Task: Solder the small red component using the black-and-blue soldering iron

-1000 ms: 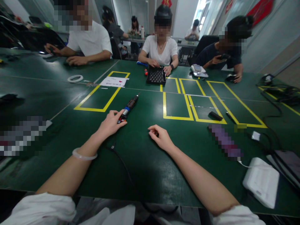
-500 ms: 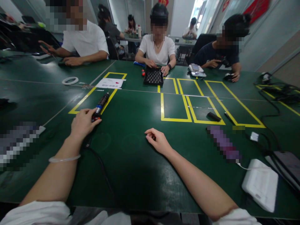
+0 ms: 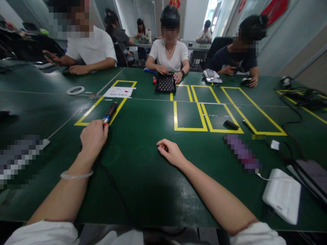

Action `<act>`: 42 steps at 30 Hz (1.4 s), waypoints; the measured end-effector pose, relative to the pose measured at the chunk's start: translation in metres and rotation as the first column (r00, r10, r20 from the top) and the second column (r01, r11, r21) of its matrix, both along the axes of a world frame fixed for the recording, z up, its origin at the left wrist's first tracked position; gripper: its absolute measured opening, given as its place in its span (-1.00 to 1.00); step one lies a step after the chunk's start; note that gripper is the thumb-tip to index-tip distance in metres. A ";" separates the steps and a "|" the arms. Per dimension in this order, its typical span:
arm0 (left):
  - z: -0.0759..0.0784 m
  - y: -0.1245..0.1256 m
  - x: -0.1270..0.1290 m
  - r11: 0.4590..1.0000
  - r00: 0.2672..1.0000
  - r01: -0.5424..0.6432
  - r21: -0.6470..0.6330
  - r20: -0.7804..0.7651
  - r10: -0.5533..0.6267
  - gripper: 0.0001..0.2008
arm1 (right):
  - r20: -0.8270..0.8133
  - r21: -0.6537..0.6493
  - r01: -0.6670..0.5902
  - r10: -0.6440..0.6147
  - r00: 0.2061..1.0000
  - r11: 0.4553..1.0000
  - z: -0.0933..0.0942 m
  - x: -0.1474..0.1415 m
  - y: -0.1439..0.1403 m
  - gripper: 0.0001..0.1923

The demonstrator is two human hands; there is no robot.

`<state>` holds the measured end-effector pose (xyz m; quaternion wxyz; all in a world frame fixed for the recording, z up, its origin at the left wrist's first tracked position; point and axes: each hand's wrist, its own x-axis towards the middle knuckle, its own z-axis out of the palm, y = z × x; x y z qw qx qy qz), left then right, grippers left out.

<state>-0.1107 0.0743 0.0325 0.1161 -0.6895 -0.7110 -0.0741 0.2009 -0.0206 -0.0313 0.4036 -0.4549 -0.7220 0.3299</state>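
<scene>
Near the front edge of the green bench (image 3: 143,190), the right hand (image 3: 171,153) rested palm down, fingers curled loosely together and holding nothing. Left of it, the left hand (image 3: 93,137) lay over the rear end of a black electric screwdriver (image 3: 109,112), fingers wrapped around it. The tool lay on the bench, its tip pointing away across a yellow tape line (image 3: 89,110). Farther off sat a white paper sheet (image 3: 119,91) and a black tray (image 3: 165,83) before a seated person at the far edge.
</scene>
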 end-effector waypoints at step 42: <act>-0.020 -0.070 0.104 0.544 0.428 0.834 -0.092 0.731 -0.532 -0.76 | -0.151 -0.095 -0.068 0.053 0.987 0.993 -0.001 -0.005 -0.006 -0.80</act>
